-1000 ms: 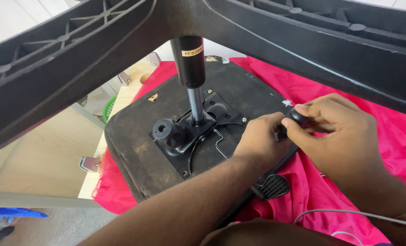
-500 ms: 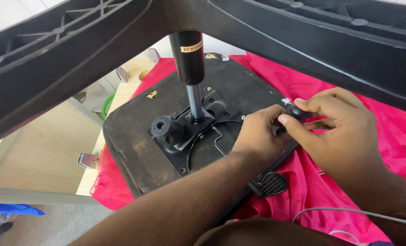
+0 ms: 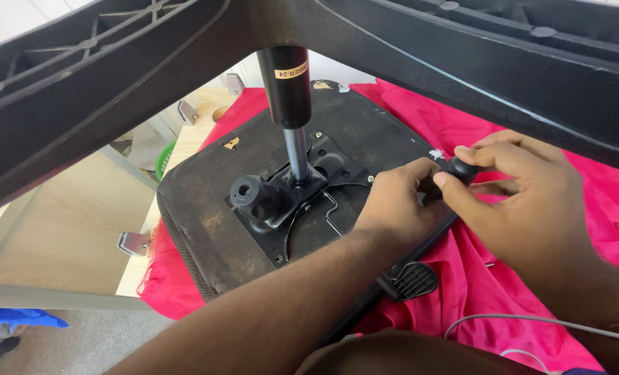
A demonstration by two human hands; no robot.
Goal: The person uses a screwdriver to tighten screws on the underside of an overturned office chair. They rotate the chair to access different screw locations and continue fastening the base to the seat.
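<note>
- The star base (image 3: 462, 62), legs spanning the frame's top, is already on the gas cylinder (image 3: 290, 90).
- Upturned seat underside (image 3: 205, 208), centre, bears its mechanism plate (image 3: 289, 208), bolted.
- Left hand (image 3: 396, 205) and right hand (image 3: 524, 201), right of centre, both pinch a black lever knob (image 3: 460, 170); whether it is seated is unclear.

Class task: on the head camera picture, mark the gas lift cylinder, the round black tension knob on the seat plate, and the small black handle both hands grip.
gas lift cylinder (image 3: 286, 87): head view, black upper barrel.
tension knob (image 3: 249, 194): head view, knob's round top.
black handle (image 3: 458, 169): head view, rounded end between the fingertips.
</note>
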